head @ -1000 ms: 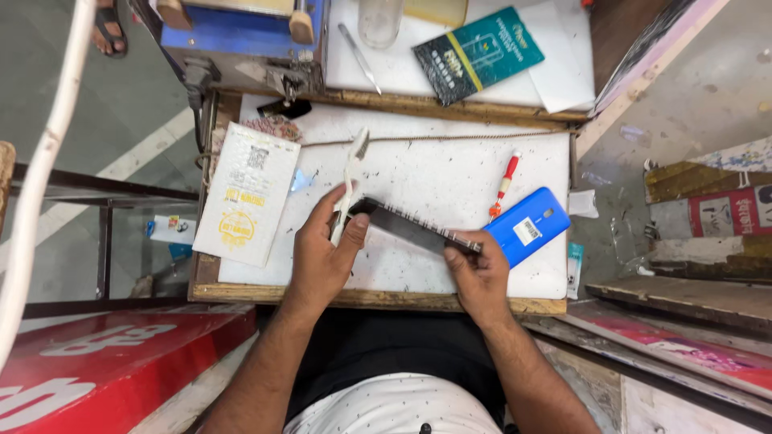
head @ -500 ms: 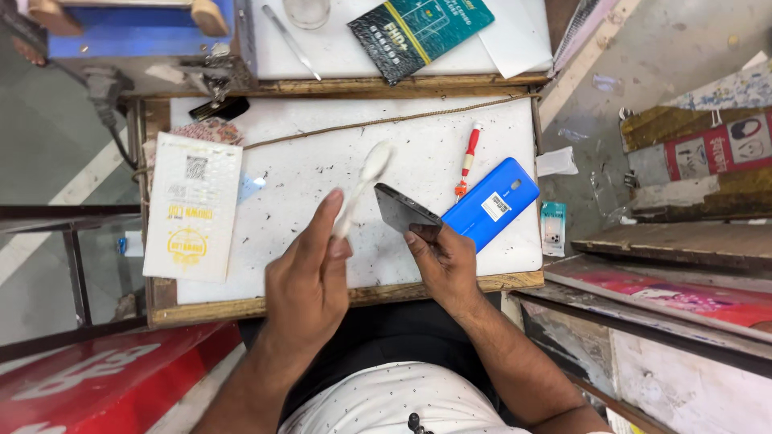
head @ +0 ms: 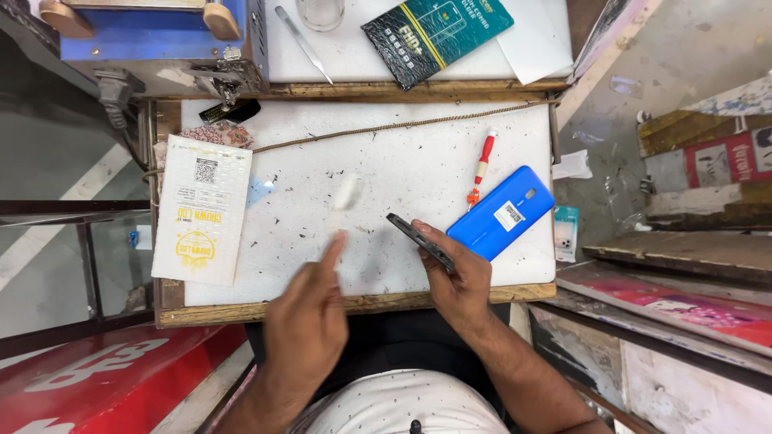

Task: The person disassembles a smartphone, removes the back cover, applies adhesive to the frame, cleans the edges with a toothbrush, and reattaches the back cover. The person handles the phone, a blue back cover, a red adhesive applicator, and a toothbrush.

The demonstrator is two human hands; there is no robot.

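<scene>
The white worktop (head: 402,161) spreads out ahead of both hands, speckled with dark crumbs. Far to the left of the left hand lies a white-and-yellow packet (head: 203,210); just right of the right hand, touching or nearly touching its knuckles, lies a blue phone back cover (head: 503,213), with a red-handled screwdriver (head: 481,169) a little beyond that.

The right hand (head: 454,277) holds a dark phone body (head: 420,241) by its near end, tilted on edge above the worktop, with the far end sticking out unsupported to the upper left. The fingers are curled round it and the thumb is pressed on top: a closed grip, not a wide one. The left hand (head: 310,321) is blurred with motion. It seems to pinch a pale flat tool (head: 346,197) that points away from it, but the blur hides how the fingers sit, so I cannot tell its grip for sure.

Risks, as I judge them: the phone is held only at one end, so a hard push from the tool could twist it loose and drop it on the worktop or onto the blue cover. A fast, loosely aimed tool could also slip off the edge and scratch the phone or jab the right thumb. The grit on the worktop could scratch anything set down on it.
</scene>
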